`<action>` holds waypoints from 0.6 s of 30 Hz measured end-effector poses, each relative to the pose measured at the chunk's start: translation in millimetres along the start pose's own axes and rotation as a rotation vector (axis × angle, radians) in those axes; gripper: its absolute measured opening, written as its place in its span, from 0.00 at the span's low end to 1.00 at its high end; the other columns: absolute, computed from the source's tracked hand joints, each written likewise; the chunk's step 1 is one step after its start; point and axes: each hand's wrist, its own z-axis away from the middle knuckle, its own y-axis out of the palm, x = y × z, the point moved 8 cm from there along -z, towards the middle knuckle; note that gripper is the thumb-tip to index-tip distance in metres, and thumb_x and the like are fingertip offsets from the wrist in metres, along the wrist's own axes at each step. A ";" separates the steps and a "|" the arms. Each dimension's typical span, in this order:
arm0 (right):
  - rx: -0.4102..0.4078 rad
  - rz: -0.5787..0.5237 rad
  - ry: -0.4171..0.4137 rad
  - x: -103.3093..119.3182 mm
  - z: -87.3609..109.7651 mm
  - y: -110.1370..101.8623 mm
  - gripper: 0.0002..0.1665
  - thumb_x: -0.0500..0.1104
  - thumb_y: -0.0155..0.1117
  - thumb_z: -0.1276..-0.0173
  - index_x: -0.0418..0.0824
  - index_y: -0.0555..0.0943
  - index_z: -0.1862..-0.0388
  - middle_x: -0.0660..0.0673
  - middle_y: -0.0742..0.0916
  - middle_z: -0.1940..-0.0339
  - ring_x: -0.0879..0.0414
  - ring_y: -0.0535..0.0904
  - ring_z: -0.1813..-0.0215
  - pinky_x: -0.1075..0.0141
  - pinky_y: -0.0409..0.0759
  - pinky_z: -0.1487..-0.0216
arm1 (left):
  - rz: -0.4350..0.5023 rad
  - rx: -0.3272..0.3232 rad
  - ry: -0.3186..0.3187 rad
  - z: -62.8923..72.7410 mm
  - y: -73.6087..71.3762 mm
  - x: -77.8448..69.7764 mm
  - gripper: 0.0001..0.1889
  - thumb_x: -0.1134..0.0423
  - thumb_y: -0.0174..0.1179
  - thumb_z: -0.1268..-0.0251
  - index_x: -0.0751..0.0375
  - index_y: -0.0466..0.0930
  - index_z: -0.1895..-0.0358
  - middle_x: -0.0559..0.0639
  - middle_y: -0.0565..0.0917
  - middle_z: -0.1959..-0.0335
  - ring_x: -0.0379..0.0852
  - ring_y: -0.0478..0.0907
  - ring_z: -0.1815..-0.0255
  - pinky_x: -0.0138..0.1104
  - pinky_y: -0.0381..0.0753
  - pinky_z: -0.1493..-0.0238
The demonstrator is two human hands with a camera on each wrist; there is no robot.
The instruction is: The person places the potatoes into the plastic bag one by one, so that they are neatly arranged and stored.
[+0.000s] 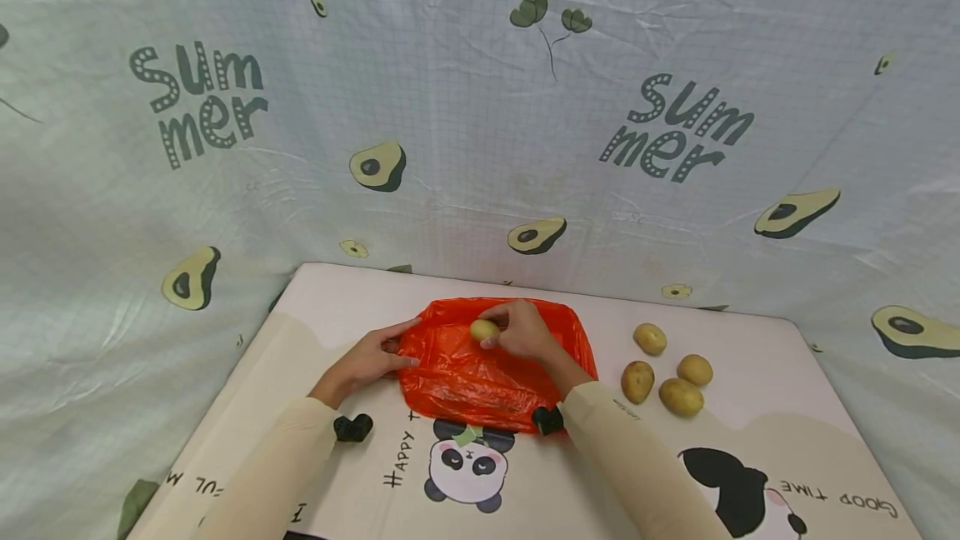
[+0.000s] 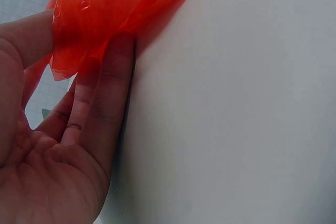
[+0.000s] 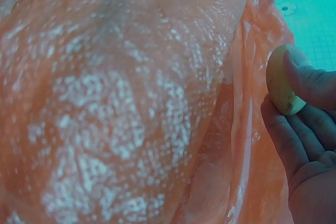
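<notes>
Bag, one: red, thin glossy plastic, wrinkled, mouth spread, lying on the pale surface between the two hands.

Left hand: at the bag's left edge, thumb parted from the forefinger, fingers nearly straight, touching the red film; in the left wrist view, film covers the tip of the thumb. Whether the edge is pinched cannot be told.

Right hand: closed in a pinch, thumb against fingers, with one small potato between them. Potato yellow, smooth, with a small dark mark in the right wrist view; positioned over the inside of the bag as seen from the head, its height above the film not clear.

Potatoes, loose, four, grouped on the surface to the right of the bag: one at the back; one at the left, browner; one at the right; one at the front.

Sleeves, two, cream. Black wrist devices, two, one at each cuff.

Surface print: panda, lettering. Backdrop: pale cloth, avocados and "summer".
</notes>
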 end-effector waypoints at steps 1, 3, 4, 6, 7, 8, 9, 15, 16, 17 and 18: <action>0.000 -0.003 0.001 0.1 -0.5 0.5 0.21 0.36 0.77 0.37 0.41 0.89 0.43 0.44 0.91 0.47 0.47 0.85 0.47 0.53 0.87 0.41 | 0.000 0.000 0.001 -0.2 -0.2 0.4 0.39 0.67 0.67 0.32 0.47 0.64 0.19 0.65 0.77 0.32 0.49 0.81 0.53 0.40 0.90 0.48; 0.001 -0.004 0.006 0.1 -1.5 1.7 0.22 0.36 0.77 0.37 0.41 0.89 0.43 0.44 0.91 0.47 0.47 0.85 0.48 0.53 0.87 0.41 | -0.003 0.000 0.004 -0.5 -0.5 1.0 0.39 0.66 0.67 0.32 0.47 0.64 0.19 0.65 0.77 0.32 0.49 0.81 0.53 0.40 0.90 0.47; 0.002 -0.005 0.009 0.1 -1.8 2.3 0.22 0.36 0.77 0.37 0.41 0.89 0.43 0.44 0.91 0.47 0.47 0.85 0.48 0.53 0.87 0.41 | -0.005 0.001 0.006 -0.5 -0.5 1.0 0.39 0.66 0.67 0.32 0.47 0.64 0.19 0.65 0.77 0.32 0.49 0.81 0.52 0.40 0.90 0.47; 0.003 -0.002 0.012 0.5 -2.5 3.7 0.22 0.36 0.77 0.37 0.41 0.89 0.43 0.44 0.91 0.48 0.48 0.85 0.48 0.53 0.87 0.41 | -0.009 0.001 0.009 -0.3 -0.8 0.8 0.39 0.66 0.67 0.32 0.48 0.64 0.19 0.65 0.77 0.33 0.49 0.81 0.53 0.40 0.90 0.47; 0.004 -0.002 0.014 0.5 -2.9 4.5 0.22 0.36 0.78 0.37 0.41 0.89 0.43 0.44 0.91 0.48 0.48 0.85 0.48 0.53 0.87 0.41 | -0.011 0.000 0.009 -0.3 -1.1 0.9 0.39 0.66 0.67 0.32 0.48 0.64 0.19 0.65 0.77 0.33 0.49 0.81 0.53 0.40 0.90 0.47; 0.007 0.000 0.015 0.7 -3.4 5.4 0.23 0.36 0.77 0.37 0.41 0.89 0.42 0.45 0.91 0.48 0.48 0.85 0.48 0.54 0.87 0.41 | -0.013 -0.002 0.010 -0.2 -1.4 0.9 0.39 0.66 0.67 0.32 0.48 0.64 0.19 0.65 0.77 0.33 0.49 0.81 0.53 0.40 0.90 0.47; 0.009 0.002 0.016 1.1 -3.9 6.1 0.23 0.36 0.77 0.37 0.41 0.88 0.42 0.45 0.91 0.48 0.49 0.85 0.48 0.54 0.87 0.41 | -0.017 -0.003 0.010 -0.1 -1.8 0.9 0.39 0.66 0.67 0.32 0.48 0.64 0.19 0.65 0.77 0.33 0.49 0.81 0.53 0.40 0.90 0.47; 0.013 -0.014 0.028 3.7 -4.7 9.6 0.23 0.35 0.77 0.38 0.41 0.89 0.42 0.44 0.91 0.48 0.48 0.85 0.47 0.53 0.87 0.39 | -0.012 0.000 0.007 0.6 -1.7 1.0 0.39 0.66 0.67 0.32 0.47 0.64 0.19 0.65 0.76 0.32 0.50 0.81 0.51 0.40 0.90 0.46; 0.013 -0.018 0.030 4.0 -4.6 10.1 0.23 0.35 0.77 0.38 0.41 0.89 0.42 0.44 0.91 0.48 0.48 0.85 0.47 0.52 0.86 0.39 | -0.010 0.003 0.006 0.6 -1.5 1.0 0.39 0.66 0.67 0.32 0.47 0.64 0.19 0.65 0.76 0.31 0.50 0.81 0.51 0.40 0.90 0.46; 0.013 -0.019 0.030 4.4 -4.6 10.7 0.23 0.35 0.77 0.38 0.41 0.89 0.42 0.44 0.91 0.48 0.48 0.85 0.47 0.52 0.86 0.39 | -0.009 0.003 0.006 0.7 -1.3 1.1 0.39 0.66 0.67 0.32 0.47 0.64 0.19 0.65 0.76 0.31 0.50 0.81 0.50 0.40 0.90 0.46; 0.013 -0.019 0.031 4.6 -4.7 11.3 0.23 0.35 0.77 0.38 0.41 0.89 0.42 0.45 0.91 0.48 0.47 0.85 0.47 0.52 0.86 0.38 | -0.010 0.003 0.005 0.7 -1.3 1.2 0.39 0.66 0.67 0.32 0.47 0.64 0.19 0.65 0.75 0.30 0.50 0.81 0.50 0.40 0.90 0.45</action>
